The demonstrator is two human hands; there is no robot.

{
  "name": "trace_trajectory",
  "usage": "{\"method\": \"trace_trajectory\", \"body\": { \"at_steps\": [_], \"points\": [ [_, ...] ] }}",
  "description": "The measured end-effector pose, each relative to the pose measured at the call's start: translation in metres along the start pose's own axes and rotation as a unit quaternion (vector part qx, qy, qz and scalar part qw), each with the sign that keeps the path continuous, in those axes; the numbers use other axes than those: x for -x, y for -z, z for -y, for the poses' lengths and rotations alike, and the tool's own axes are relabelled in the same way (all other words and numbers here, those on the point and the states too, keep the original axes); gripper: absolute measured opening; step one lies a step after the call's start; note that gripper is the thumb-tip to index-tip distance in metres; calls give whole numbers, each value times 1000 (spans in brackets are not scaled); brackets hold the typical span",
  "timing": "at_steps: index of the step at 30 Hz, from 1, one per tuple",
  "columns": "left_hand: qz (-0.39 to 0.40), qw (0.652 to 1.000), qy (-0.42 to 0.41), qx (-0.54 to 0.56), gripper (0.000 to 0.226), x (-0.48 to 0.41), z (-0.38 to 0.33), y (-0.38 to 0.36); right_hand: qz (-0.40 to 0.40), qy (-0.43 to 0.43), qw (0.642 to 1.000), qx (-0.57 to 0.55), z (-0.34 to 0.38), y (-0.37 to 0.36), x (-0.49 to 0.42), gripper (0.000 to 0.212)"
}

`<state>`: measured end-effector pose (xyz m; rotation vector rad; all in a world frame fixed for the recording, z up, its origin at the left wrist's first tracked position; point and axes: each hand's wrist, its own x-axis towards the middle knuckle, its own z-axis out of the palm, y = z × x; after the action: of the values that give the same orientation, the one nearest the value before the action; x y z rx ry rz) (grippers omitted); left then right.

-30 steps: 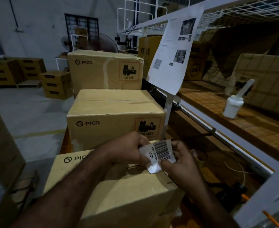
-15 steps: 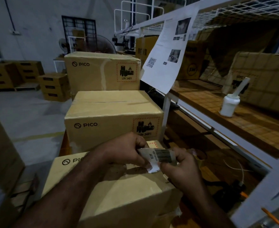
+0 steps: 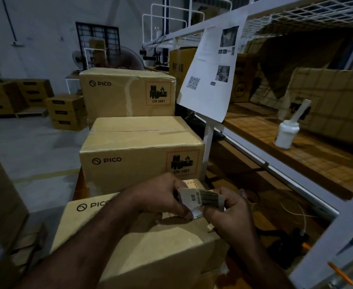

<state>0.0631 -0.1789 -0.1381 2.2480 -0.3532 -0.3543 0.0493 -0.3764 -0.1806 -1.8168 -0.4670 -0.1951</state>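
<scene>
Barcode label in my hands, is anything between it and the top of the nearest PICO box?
Nothing visible does. The left hand and right hand pinch the barcode label just above the nearest PICO box, near its far right corner; only their own fingertips curl under the label, and the cardboard below looks bare.

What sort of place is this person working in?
Most likely a warehouse or stockroom. Sealed cardboard boxes stand in a row, more boxes are stacked in the background, metal shelving runs along the right, and the left hand and right hand pinch a barcode label.
</scene>
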Motion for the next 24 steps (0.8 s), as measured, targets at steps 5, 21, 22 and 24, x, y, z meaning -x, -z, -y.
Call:
{"method": "trace_trajectory", "body": {
  "at_steps": [5, 21, 22, 24],
  "points": [
    [9, 1000, -3, -1, 18, 2, -3, 0, -9, 42, 999, -17, -2, -1, -1, 26],
    [-24, 998, -10, 62, 20, 4, -8, -3, -47, -42, 997, -50, 1, 3, 0, 38],
    [-37, 996, -13, 74, 15, 3, -8, -4, -49, -50, 996, -62, 0, 3, -1, 38],
    [-65, 994, -18, 91, 9, 1, -8, -3, -44, -57, 993, -89, 1, 4, -2, 35]
  ]
}}
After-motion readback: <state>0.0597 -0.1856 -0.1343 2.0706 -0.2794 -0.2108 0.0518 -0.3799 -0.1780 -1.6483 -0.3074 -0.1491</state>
